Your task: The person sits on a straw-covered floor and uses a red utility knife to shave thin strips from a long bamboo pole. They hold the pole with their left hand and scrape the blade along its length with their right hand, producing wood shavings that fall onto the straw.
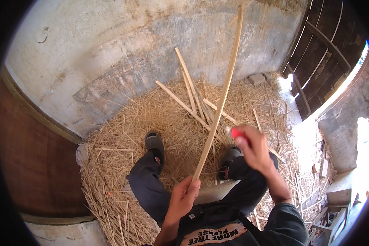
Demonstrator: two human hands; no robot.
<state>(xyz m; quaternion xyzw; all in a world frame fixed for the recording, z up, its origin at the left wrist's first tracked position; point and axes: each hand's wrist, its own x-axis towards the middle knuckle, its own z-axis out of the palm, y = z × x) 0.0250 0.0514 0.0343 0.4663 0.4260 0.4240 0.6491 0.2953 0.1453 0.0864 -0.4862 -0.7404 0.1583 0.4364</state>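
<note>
My left hand is closed around the lower end of a long, pale bamboo or wood strip. The strip slants up and away to the right, its far end frayed near the top of the view. To the right of the strip, my right hand grips a small red-handled tool. Motion blurs its pale tip, so its kind is unclear. Several shorter pale strips lie crossed on the shavings beyond my feet, some leaning toward the wall.
Straw-like shavings cover the floor around my shoes. A stained plaster wall rises in front. At left is a brown panel; at right, a dark plank door and a small wooden crate.
</note>
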